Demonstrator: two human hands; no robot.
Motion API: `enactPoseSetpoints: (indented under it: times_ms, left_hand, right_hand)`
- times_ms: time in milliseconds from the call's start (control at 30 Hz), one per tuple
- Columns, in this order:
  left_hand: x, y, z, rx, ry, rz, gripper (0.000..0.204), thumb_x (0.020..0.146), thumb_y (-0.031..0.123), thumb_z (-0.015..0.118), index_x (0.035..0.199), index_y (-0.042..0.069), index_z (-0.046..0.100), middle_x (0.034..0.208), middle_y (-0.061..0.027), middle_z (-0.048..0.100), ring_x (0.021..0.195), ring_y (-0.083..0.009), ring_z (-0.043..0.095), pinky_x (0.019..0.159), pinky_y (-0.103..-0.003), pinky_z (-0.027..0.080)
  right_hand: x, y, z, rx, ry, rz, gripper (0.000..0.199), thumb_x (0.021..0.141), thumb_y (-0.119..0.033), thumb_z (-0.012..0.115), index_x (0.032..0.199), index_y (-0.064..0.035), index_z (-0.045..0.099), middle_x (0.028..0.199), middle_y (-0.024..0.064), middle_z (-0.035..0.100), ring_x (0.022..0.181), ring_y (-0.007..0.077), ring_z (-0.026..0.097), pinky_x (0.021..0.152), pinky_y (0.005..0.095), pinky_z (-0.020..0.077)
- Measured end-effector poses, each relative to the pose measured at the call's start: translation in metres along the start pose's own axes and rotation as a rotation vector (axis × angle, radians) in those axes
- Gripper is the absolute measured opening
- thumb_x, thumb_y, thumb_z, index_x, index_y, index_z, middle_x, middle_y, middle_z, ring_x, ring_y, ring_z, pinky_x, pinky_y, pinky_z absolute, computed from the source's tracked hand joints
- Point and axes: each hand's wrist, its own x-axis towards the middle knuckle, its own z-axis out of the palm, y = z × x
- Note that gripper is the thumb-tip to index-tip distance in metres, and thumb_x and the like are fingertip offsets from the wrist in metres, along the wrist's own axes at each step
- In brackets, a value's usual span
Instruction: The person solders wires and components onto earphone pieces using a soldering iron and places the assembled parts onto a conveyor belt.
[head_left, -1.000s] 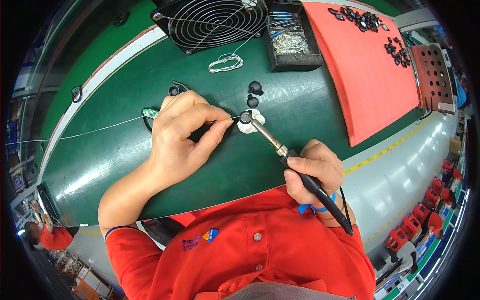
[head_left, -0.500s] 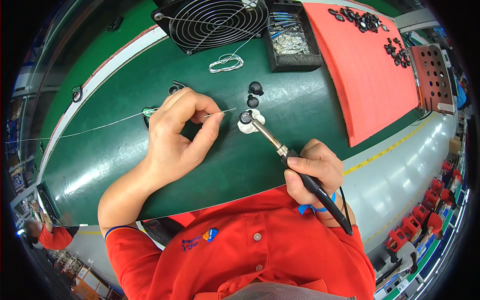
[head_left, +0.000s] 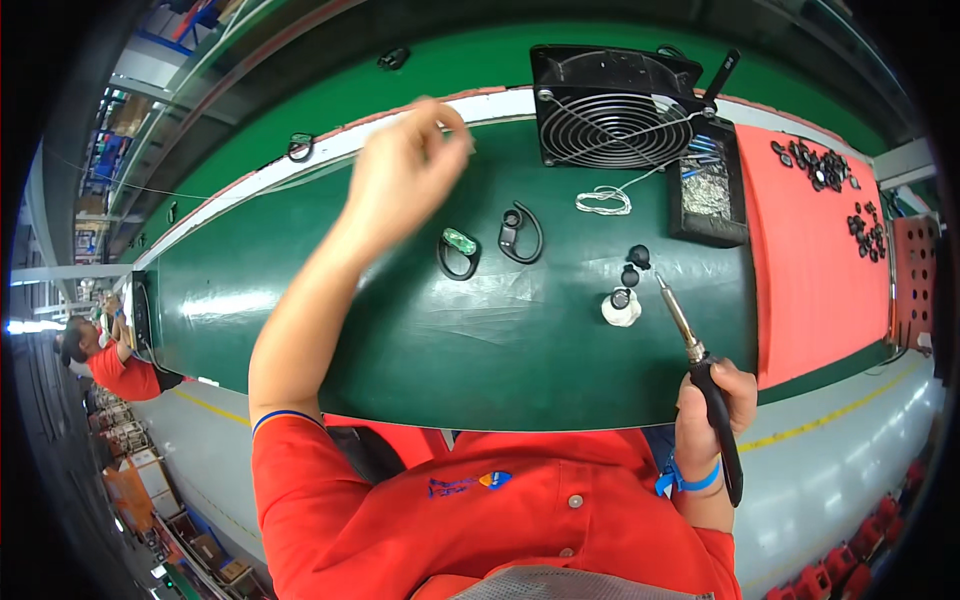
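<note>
My right hand (head_left: 715, 410) grips a soldering iron (head_left: 708, 375) by its black handle. Its metal tip points away from me, just right of two small round black parts (head_left: 637, 257). Beside them, a dark round piece (head_left: 620, 298) sits on a white lump (head_left: 622, 315). My left hand (head_left: 410, 165), blurred by motion, is raised over the far side of the bench. Its thumb and forefinger are curled together, and a thin solder wire (head_left: 130, 187) runs toward it from the left. Below it lie a black ear-hook earphone with an exposed green board (head_left: 459, 241) and another black ear-hook earphone (head_left: 521, 235).
A black fan (head_left: 620, 115) stands at the back, with a coiled white wire (head_left: 605, 202) before it. A black box (head_left: 708, 195) holds blue-handled tools. Many small black parts lie on a pink foam sheet (head_left: 820, 290) at right. Another person (head_left: 120, 365) sits far left.
My left hand has swung up and away from the white lump, uncovering the earphones. The soldering iron's tip has moved off the dark round piece. The view has shifted left.
</note>
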Motion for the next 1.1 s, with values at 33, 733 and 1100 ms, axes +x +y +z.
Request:
enactPoseSetpoints:
  times_ms: [33,733,1100]
  left_hand:
    - [0.015,-0.015,-0.010,0.082,0.099,0.012,0.015,0.081,0.017,0.061,0.091,0.006,0.061,0.065,-0.0076,0.056,0.061,-0.0217,0.057,0.059,-0.034,0.045]
    - [0.030,-0.136,-0.124,0.581,-0.464,-0.411,0.040,0.072,0.029,0.068,0.104,0.008,0.060,0.077,-0.0118,0.065,0.070,-0.0224,0.063,0.067,-0.035,0.048]
    - [0.081,-0.157,-0.080,0.648,0.094,-0.052,0.030,0.084,0.030,0.055,0.111,0.017,0.059,0.095,-0.0141,0.067,0.092,-0.0334,0.063,0.079,-0.043,0.050]
  right_hand:
    - [0.004,0.000,0.004,-0.001,0.015,-0.061,0.032,0.077,-0.002,0.069,0.103,-0.0066,0.050,0.076,0.0039,0.046,0.065,0.0134,0.042,0.064,0.0278,0.0396]
    - [0.008,0.006,0.008,0.012,-0.043,-0.031,0.019,0.086,-0.018,0.060,0.098,-0.0059,0.051,0.083,0.0053,0.041,0.075,0.0141,0.038,0.064,0.0253,0.0353]
    - [0.010,-0.002,0.011,-0.046,-0.038,-0.080,0.014,0.084,-0.008,0.058,0.097,-0.0053,0.054,0.079,0.0047,0.044,0.071,0.0145,0.040,0.064,0.0254,0.0347]
